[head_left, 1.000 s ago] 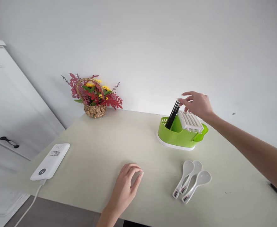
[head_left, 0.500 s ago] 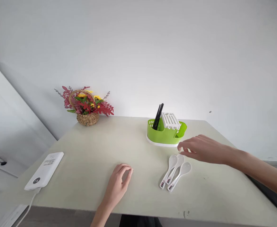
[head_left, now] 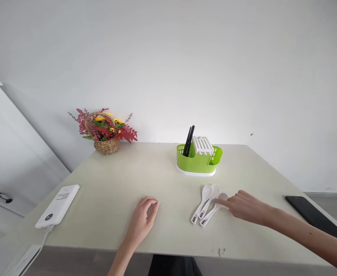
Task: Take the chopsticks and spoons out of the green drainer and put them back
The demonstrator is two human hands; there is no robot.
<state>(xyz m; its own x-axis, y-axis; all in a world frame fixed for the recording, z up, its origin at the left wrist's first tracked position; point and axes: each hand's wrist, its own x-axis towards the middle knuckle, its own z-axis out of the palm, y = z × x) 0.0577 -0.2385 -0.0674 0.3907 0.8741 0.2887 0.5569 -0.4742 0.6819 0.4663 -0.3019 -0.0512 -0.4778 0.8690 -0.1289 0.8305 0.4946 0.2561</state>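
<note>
Three white spoons lie together on the table, with printed labels on their handles. My right hand (head_left: 245, 207) is over the right spoon (head_left: 210, 218), its index finger stretched across the neck and bowl and the other fingers curled; the thumb is hidden. That spoon lies flat. Beside it are the middle spoon (head_left: 215, 189) and the left spoon (head_left: 205, 193), which I do not touch. My left hand (head_left: 142, 218) rests on the table to the left, thumb tip meeting the fingertips, with nothing between them. Behind the spoons stands a green utensil holder (head_left: 195, 165).
Black chopsticks (head_left: 188, 143) lean in the holder's left compartment; a white slotted piece (head_left: 203, 145) tops its middle. A flower basket (head_left: 107, 146) sits at the back left. A white power bank (head_left: 59, 205) with a cable lies left, a black phone (head_left: 312, 212) right.
My right hand has come down and toward me, from above the spoons onto the right one. My left hand stays in place. The view has shifted slightly, showing more of the phone.
</note>
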